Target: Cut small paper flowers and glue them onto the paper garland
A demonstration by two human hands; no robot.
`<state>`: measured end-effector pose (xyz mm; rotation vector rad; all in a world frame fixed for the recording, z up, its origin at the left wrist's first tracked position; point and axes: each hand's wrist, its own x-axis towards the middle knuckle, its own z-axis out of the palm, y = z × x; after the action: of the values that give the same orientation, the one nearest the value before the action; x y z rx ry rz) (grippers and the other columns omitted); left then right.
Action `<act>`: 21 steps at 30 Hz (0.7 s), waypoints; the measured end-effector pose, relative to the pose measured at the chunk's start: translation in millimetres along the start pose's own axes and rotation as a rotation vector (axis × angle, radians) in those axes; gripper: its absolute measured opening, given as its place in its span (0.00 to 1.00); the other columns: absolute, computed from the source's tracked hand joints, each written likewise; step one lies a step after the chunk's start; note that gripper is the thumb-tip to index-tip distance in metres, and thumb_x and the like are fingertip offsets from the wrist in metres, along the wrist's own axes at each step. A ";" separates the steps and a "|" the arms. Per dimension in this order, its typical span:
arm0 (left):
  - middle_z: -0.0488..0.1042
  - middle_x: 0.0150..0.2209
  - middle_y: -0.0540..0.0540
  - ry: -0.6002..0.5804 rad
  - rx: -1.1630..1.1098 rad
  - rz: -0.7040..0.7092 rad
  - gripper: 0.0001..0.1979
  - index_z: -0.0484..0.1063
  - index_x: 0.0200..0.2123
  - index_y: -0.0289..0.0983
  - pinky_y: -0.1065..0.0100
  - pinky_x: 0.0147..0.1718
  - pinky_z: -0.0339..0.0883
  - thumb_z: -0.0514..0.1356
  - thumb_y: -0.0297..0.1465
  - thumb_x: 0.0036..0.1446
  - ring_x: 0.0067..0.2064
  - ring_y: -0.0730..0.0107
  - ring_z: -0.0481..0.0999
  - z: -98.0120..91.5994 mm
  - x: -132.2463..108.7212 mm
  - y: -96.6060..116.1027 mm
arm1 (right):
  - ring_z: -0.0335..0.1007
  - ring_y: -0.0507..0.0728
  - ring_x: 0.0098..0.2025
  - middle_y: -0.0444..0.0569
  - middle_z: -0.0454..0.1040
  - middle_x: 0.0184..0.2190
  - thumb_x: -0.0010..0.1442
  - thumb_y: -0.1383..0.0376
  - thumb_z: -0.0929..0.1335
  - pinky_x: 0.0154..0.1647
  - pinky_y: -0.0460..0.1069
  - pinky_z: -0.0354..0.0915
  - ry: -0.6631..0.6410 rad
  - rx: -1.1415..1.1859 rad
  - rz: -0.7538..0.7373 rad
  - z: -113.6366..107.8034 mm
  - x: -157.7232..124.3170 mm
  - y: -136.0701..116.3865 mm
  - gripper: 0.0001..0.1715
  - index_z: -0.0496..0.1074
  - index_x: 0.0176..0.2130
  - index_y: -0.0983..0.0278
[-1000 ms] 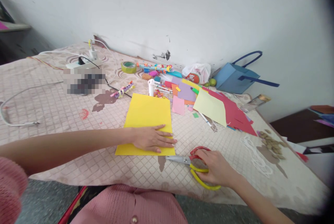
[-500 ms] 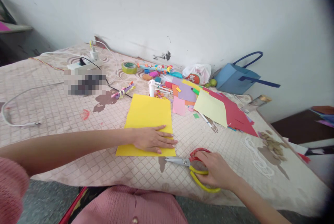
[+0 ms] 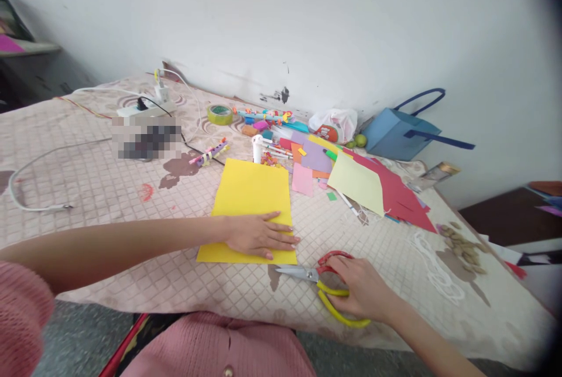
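Observation:
A yellow sheet of paper [image 3: 252,189] lies flat on the patterned tablecloth before me. My left hand [image 3: 261,236] rests flat on its lower part, palm down with the fingers stretched toward the right edge. To the right of the sheet, my right hand [image 3: 362,286] grips a pair of scissors [image 3: 311,274] by its handles, one red and one yellow. The blades point left, just below the sheet's lower right corner, and look closed or nearly so. Some fingers of my right hand are hidden behind the handles.
Coloured paper [image 3: 395,189], a pale yellow sheet [image 3: 357,182], pens and scraps lie behind to the right. Tape [image 3: 219,115], a plastic bag [image 3: 336,125] and a blue bag [image 3: 399,131] stand by the wall. White string [image 3: 434,271] lies right; a power strip [image 3: 144,109] left.
The whole view has shifted very slightly. The scissors in my right hand have moved a touch left relative to the paper; my left hand stays flat on the yellow sheet.

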<state>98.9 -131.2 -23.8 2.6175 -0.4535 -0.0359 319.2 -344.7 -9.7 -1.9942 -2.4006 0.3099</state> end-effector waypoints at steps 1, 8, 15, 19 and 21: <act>0.51 0.63 0.52 0.016 -0.003 0.008 0.26 0.46 0.62 0.47 0.58 0.62 0.23 0.48 0.35 0.61 0.65 0.68 0.45 0.3 -0.1 -0.3 | 0.70 0.59 0.38 0.49 0.74 0.37 0.48 0.63 0.67 0.34 0.50 0.59 0.004 0.004 -0.003 -0.1 -0.7 -0.4 0.16 0.64 0.39 0.62; 0.52 0.63 0.53 0.038 -0.028 0.015 0.27 0.46 0.62 0.48 0.58 0.62 0.23 0.49 0.35 0.61 0.65 0.68 0.46 1.6 -0.3 -1.5 | 0.70 0.59 0.36 0.49 0.74 0.35 0.48 0.63 0.66 0.33 0.49 0.60 0.028 -0.003 -0.008 0.4 2.2 -5.6 0.15 0.63 0.38 0.63; 0.54 0.62 0.53 0.068 -0.039 0.031 0.27 0.47 0.62 0.48 0.58 0.62 0.24 0.49 0.34 0.60 0.64 0.68 0.47 1.7 -0.9 -1.7 | 0.70 0.60 0.37 0.50 0.74 0.37 0.49 0.62 0.66 0.34 0.50 0.60 0.015 -0.007 -0.013 -0.4 3.4 -5.6 0.16 0.64 0.39 0.63; 0.53 0.63 0.53 0.063 -0.030 0.029 0.27 0.46 0.62 0.48 0.57 0.62 0.25 0.49 0.35 0.61 0.64 0.68 0.47 2.4 -0.8 -2.5 | 0.70 0.59 0.38 0.49 0.74 0.37 0.49 0.63 0.66 0.34 0.50 0.60 0.009 0.038 -0.005 -1.7 2.3 -7.6 0.15 0.64 0.39 0.62; 0.53 0.63 0.52 0.059 -0.024 0.036 0.26 0.46 0.62 0.47 0.57 0.62 0.25 0.48 0.35 0.61 0.65 0.67 0.46 2.6 -0.8 -2.7 | 0.70 0.58 0.37 0.49 0.74 0.37 0.49 0.64 0.67 0.34 0.49 0.60 0.012 0.064 0.001 -2.0 2.6 -8.5 0.16 0.64 0.39 0.62</act>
<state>98.7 -129.9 -27.4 2.5788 -0.4766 0.0478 310.7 -343.3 -6.8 -1.9653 -2.3510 0.3693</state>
